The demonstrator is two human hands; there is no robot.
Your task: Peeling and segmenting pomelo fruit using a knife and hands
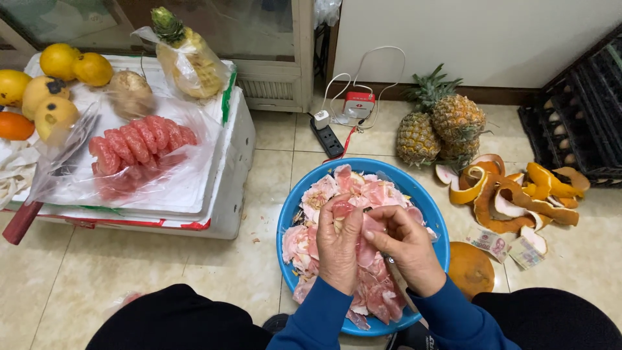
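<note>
Your two hands meet over the round blue plastic basin (422,202) that sits on the tiled floor between your knees. Your left hand (338,249) curls around a pink peeled pomelo segment (341,209), fingers closed on it, and your right hand (407,246) presses in against it from the other side, thumb and fingers pinching at the same piece while a slim metal-bladed knife (396,277) runs down under that palm toward your blue sleeve. The basin is heaped with pale pink pomelo membranes and scraps (372,295). Just to the right of the basin rests an orange domed piece of rind (470,267), with a few folded banknotes (508,247) beside it. Beyond those lies a loose pile of curled orange pomelo peels (518,191), and behind them stands a dark plastic crate (583,110). To your left, a white foam box (227,168) carries a row of peeled pink segments inside a clear plastic bag (139,144), a red-handled knife (26,217), yellow citrus fruits (68,65) and a bagged pineapple (184,55). Farther off, three whole pineapples (440,129) stand near the wall, next to a black power strip (327,137).
</note>
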